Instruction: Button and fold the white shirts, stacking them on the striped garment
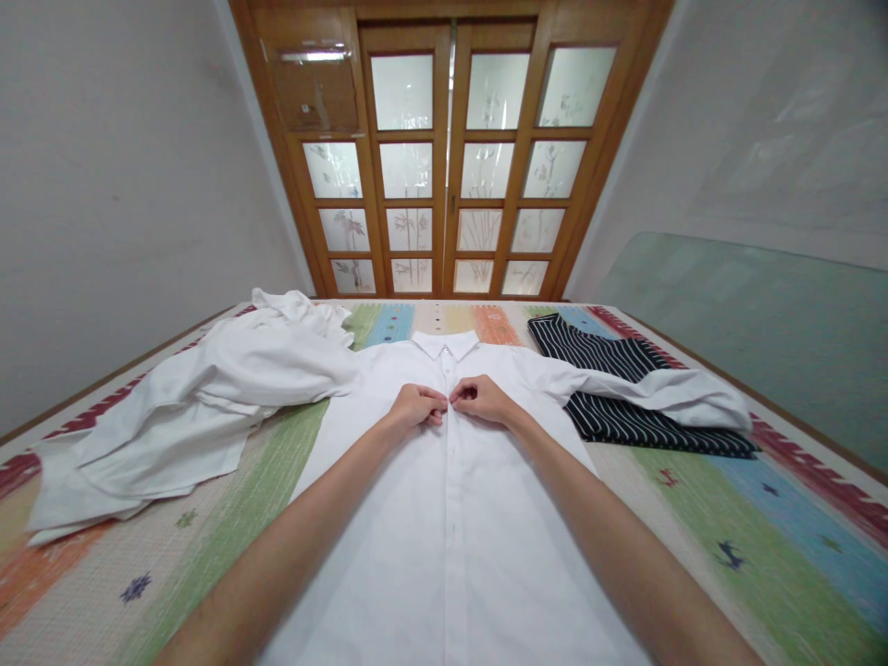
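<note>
A white button-up shirt (388, 555) lies front side up and spread out, its collar pointing away from me. Both of my hands meet at its front placket, a little below the collar. My left hand (418, 405) pinches the placket from the left side, fingers curled. From the right, my right hand (480, 399) pinches the same spot with thumb and forefinger. The fingertips hide whatever button or buttonhole is between them. One button shows near the collar, above my hands. The shirt's right-hand sleeve stretches out over a folded black-and-white striped garment (659, 430).
A crumpled white garment (180, 388) lies at the left, against the shirt's other sleeve. Under everything is a colourful striped cloth (783, 518) with small figures. Beyond the far edge stand wooden doors (448, 166) with glass panes. A pale green panel (763, 324) leans at the right wall.
</note>
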A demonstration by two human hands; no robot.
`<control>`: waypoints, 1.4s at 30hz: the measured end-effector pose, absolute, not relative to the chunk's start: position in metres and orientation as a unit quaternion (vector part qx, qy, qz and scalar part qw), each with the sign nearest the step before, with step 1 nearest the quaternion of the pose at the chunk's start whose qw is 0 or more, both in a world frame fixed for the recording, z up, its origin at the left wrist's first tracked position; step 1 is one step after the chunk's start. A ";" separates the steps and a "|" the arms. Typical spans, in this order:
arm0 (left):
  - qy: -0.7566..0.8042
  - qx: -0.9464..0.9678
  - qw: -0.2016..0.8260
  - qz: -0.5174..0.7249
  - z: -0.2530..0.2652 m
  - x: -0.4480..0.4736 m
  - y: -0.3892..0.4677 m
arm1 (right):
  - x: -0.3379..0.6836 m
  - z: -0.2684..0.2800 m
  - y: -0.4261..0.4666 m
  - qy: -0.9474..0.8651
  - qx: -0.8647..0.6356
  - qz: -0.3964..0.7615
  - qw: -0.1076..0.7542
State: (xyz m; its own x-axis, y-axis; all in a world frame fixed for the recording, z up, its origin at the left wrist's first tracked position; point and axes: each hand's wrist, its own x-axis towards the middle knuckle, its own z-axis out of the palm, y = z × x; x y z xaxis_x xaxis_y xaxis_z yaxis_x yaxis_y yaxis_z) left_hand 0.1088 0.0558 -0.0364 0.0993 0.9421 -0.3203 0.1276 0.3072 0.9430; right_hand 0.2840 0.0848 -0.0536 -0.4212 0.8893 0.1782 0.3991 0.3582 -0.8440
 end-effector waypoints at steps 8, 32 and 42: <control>0.568 0.461 0.578 0.361 -0.030 0.112 0.052 | 0.286 -0.053 0.085 -0.772 -0.429 0.342 0.322; 0.570 0.563 0.478 0.361 -0.041 0.114 0.051 | 0.289 -0.057 0.085 -0.789 -0.398 0.339 0.323; 0.561 0.543 0.483 0.396 -0.042 0.114 0.051 | 0.288 -0.055 0.083 -0.784 -0.406 0.341 0.323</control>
